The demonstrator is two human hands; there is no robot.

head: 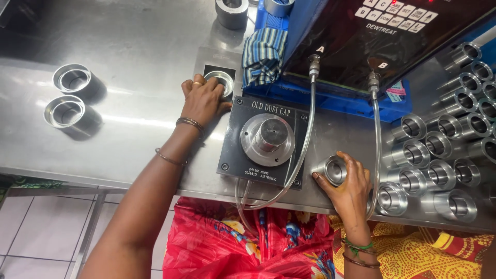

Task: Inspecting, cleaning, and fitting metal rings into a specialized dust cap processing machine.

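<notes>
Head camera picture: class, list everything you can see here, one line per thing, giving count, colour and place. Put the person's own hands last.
Steel table: one, silver, fills the view.
Gauge block with round plug: one, dark plate with silver plug, table centre.
Metal cap in right hand: one, silver, right of the gauge block.
Ring in square recess: one, silver, under the left fingertips.
Short rings: two, silver, table left.
Cylinders at top edge: two, grey, top centre.
Batch of caps: many, silver, table right.
Control unit: one, black on blue, top right.
Clear hoses: two, from unit downward.
Striped cloth: one, blue-green, beside unit.
Left hand: on the recessed ring.
Right hand: grips the cap.
</notes>
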